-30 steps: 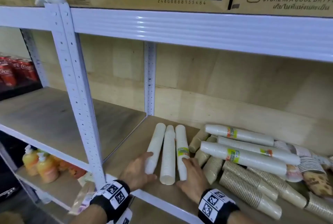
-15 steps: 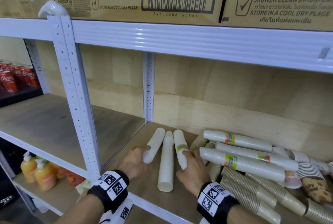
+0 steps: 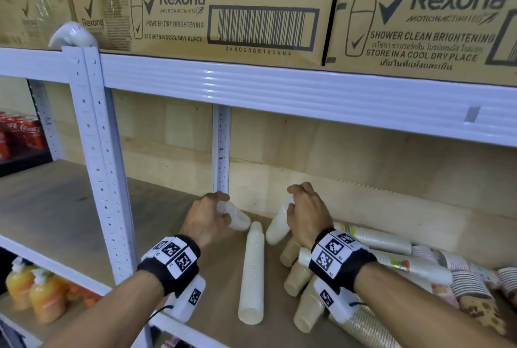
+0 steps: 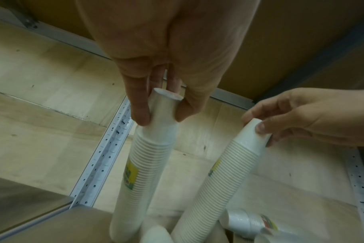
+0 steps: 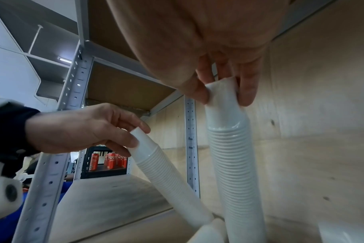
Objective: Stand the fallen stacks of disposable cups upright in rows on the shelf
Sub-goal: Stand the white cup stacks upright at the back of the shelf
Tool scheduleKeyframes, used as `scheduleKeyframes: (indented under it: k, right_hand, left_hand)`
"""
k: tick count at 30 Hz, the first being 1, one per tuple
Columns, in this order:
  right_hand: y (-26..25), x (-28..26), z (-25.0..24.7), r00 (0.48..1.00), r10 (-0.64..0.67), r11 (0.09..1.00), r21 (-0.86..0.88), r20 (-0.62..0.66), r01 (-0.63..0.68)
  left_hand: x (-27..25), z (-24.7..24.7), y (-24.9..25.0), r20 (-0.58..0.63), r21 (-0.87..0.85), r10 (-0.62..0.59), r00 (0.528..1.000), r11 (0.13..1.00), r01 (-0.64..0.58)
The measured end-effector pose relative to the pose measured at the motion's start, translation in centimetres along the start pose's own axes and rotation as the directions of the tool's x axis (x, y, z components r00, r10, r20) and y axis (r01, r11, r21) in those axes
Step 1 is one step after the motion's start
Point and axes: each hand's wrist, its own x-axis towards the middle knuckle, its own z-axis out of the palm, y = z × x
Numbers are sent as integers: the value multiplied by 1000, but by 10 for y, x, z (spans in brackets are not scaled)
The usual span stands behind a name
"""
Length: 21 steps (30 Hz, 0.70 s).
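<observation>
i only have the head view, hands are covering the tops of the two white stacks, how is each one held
Observer: The left hand pinches the narrow closed end of the left stack between thumb and fingers.
Operator: and the right
Observer: The right hand grips the right stack the same way, at its top end.
Operator: any labels on them
Observer: In the left wrist view both held stacks show a yellow-green label partway down the side.
</observation>
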Motion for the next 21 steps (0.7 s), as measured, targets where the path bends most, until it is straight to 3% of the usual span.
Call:
scheduleKeyframes:
  k: [6, 12, 21]
  right_hand:
    - [-18, 36, -15, 989, -121, 993, -12, -80, 121]
    - [-49, 68, -16, 975, -205, 977, 48, -81, 209]
    - [-75, 105, 24, 969, -212, 974, 106, 124, 200]
  left_hand:
    - [34, -14, 8, -62, -39, 55, 997, 998, -57]
    - [69, -39, 12, -90, -62, 58, 994, 996, -64]
    - [101, -64, 7, -57, -79, 49, 997, 995, -54]
